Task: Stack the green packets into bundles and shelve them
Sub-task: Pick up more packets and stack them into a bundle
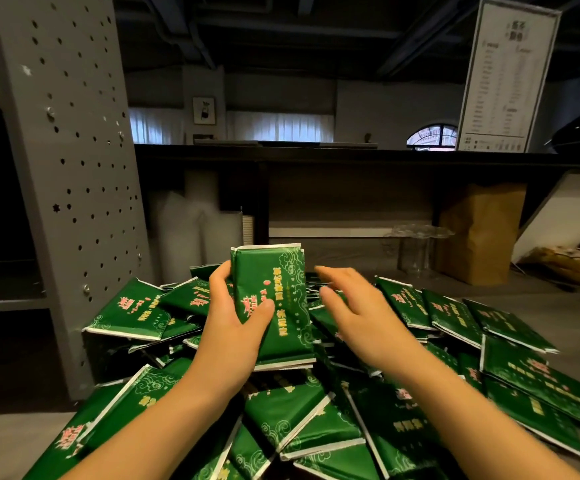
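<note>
My left hand (235, 313) grips a small upright bundle of green packets (281, 282), thumb across its printed front, fingers behind its left edge. My right hand (347, 306) hovers just right of the bundle, fingers spread and slightly bent, holding nothing; it is motion-blurred. Below and around both hands spreads a loose pile of green packets (316, 420) with gold and pink print and white sealed edges.
A grey perforated metal shelf unit (63, 168) stands at the left, its lower shelf (8, 299) dark. A long dark counter (351, 155) runs behind the pile. A brown paper bag (479, 233) and clear glass stands (416, 237) sit at the right, on the grey floor.
</note>
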Action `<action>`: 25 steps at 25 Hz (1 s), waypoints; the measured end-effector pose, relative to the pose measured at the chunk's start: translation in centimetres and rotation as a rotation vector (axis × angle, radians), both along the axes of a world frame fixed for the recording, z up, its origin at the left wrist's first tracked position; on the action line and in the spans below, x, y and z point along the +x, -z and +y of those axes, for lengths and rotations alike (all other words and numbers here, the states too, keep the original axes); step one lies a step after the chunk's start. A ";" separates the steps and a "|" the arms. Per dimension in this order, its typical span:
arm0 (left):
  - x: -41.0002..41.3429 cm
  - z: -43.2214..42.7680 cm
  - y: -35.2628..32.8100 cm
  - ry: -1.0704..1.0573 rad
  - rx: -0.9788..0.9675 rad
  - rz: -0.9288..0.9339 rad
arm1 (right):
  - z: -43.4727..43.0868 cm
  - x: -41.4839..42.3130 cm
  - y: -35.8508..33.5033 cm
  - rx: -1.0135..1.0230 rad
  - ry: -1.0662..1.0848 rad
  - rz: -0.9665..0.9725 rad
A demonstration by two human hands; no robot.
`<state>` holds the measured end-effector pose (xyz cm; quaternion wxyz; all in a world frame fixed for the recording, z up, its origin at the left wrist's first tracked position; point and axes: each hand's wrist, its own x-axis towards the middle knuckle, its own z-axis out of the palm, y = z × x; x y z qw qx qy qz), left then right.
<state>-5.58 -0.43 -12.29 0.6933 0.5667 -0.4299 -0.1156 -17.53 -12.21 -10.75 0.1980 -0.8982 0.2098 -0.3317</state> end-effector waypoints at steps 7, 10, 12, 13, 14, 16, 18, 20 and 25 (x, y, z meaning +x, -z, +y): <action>0.7 0.2 -0.4 -0.044 0.004 -0.003 | -5.2 -2.1 0.7 -0.015 0.591 0.648; 0.7 -0.1 -0.4 -0.058 -0.002 0.005 | -5.3 -1.8 1.4 -0.042 0.558 0.701; 0.4 -0.2 -0.1 -0.050 0.010 0.010 | -5.0 -1.8 1.5 -0.008 0.466 0.651; 0.3 -0.3 0.0 -0.048 0.014 0.008 | -4.9 -1.7 1.5 0.006 0.420 0.609; 0.3 -0.3 0.1 -0.051 0.013 0.007 | -4.8 -1.7 1.5 0.017 0.378 0.562; 0.5 -0.2 0.0 -0.057 0.005 0.022 | -4.5 -1.6 1.3 0.067 0.317 0.473; 0.7 -0.3 -0.1 -0.060 0.000 0.039 | -4.2 -1.5 0.8 0.145 0.279 0.374; 0.6 -0.2 -0.1 -0.064 0.002 0.038 | -4.1 -1.6 0.5 0.170 0.269 0.270; 0.3 -0.1 -0.1 -0.057 0.017 0.032 | -4.0 -1.8 -0.5 0.293 0.153 -0.131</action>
